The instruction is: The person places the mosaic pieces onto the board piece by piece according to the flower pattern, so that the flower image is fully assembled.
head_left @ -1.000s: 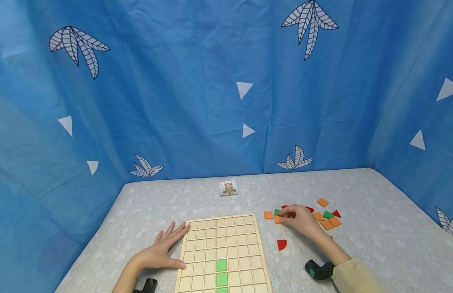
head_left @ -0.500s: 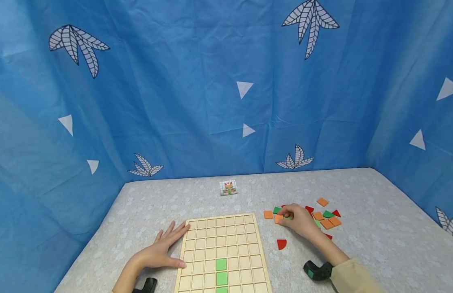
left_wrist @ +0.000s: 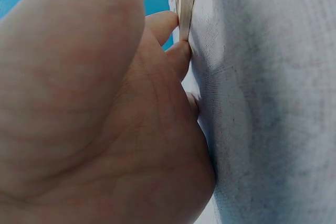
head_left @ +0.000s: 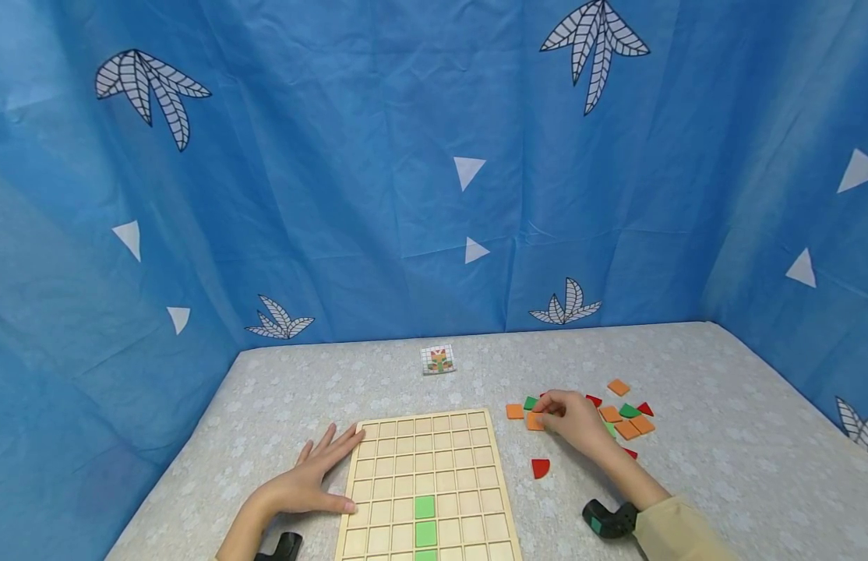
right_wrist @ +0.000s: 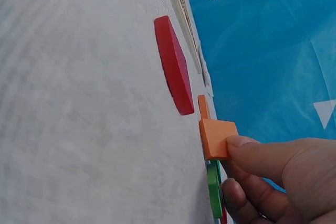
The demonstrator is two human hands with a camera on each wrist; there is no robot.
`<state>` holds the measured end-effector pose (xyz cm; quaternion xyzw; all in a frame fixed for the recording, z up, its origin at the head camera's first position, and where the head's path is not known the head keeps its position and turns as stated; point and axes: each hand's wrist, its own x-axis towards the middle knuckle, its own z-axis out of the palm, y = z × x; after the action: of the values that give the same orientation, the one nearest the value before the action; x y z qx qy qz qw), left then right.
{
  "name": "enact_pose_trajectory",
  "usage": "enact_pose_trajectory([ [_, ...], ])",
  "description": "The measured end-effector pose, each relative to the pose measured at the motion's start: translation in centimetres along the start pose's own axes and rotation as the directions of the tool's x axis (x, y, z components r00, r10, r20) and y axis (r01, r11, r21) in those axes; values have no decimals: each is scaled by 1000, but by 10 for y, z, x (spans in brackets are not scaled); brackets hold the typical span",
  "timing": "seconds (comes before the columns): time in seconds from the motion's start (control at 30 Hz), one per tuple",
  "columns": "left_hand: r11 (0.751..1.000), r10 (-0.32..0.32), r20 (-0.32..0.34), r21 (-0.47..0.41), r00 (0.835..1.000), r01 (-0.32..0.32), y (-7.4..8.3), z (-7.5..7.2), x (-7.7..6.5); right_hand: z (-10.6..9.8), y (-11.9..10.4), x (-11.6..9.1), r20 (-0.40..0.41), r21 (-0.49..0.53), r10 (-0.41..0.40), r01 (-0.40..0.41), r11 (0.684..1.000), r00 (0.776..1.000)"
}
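Observation:
My left hand [head_left: 304, 483] lies with spread fingers along the left edge of a wooden grid board [head_left: 399, 467]; its fingertips and thumb touch the frame. In the left wrist view, the palm [left_wrist: 152, 129] stands beside the board's edge [left_wrist: 186, 6]. On the right, my right hand [head_left: 574, 421] pinches an orange square tile [right_wrist: 218, 137], which tilts up from the cloth, with the thumb on its face. A green tile [head_left: 531, 403] and another orange tile [head_left: 514, 411] lie beside that hand. Several light green tiles [head_left: 425, 506] sit in one column of the board.
Orange, green and red pieces [head_left: 626, 430] lie scattered right of the right hand. A red quarter-round [head_left: 541, 468] lies nearer the board. A small pattern card [head_left: 437, 360] rests behind the board. Blue curtains [head_left: 378, 195] enclose the patterned tablecloth [head_left: 266, 405].
The right hand has shifted only slightly around the orange tile, and the green tile beside it has moved a little. The left hand and board have stayed put.

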<state>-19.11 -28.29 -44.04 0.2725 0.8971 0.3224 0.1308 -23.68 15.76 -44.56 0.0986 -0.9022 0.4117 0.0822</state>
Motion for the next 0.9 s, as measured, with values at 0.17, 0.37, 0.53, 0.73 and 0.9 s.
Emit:
enact_pose_trajectory([
  [0.17, 1000, -2, 0, 6, 1000, 2, 0, 0, 0, -3, -3, 0, 1, 31, 19, -19, 999, 1000],
  [0.37, 1000, -8, 2, 4, 1000, 8, 2, 0, 0, -4, -10, 0, 20, 81, 49, -50, 995, 999],
  [0.53, 1000, -14, 3, 0, 1000, 14, 3, 0, 0, -5, -22, -2, 72, 236, 44, -60, 970, 996],
  [0.73, 1000, -17, 1, 2, 1000, 17, 3, 0, 0, -4, -41, -6, 148, 378, -5, -52, 924, 989],
  [0.9, 1000, -10, 1, 3, 1000, 10, 4, 1, 0, 2, -56, -12, 206, 433, -55, -41, 900, 977],
])
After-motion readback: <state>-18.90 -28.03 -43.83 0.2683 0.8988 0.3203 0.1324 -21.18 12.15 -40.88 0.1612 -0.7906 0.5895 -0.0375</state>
